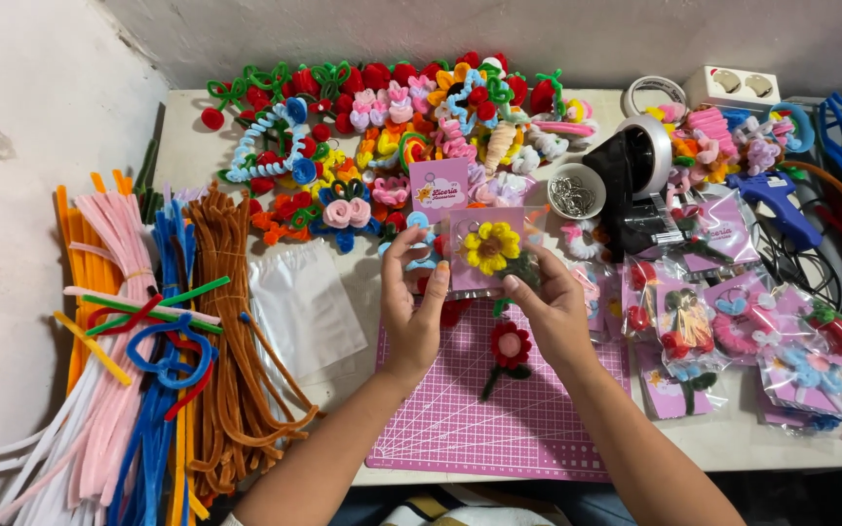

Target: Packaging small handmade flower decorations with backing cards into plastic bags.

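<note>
Both my hands hold up a pink card with a yellow pipe-cleaner sunflower on it. My left hand grips the card's left edge, thumb and fingers curled around it. On the right edge and lower corner is my right hand, its fingers over the flower's green stem. Below them lies a pink cutting mat with a red pipe-cleaner flower on it.
Bundles of pipe cleaners fill the table's left. Clear plastic bags lie beside the mat. Many finished pipe-cleaner flowers crowd the back. Packaged flower charms, a blue glue gun, a cup of rings and a black-and-silver device sit right.
</note>
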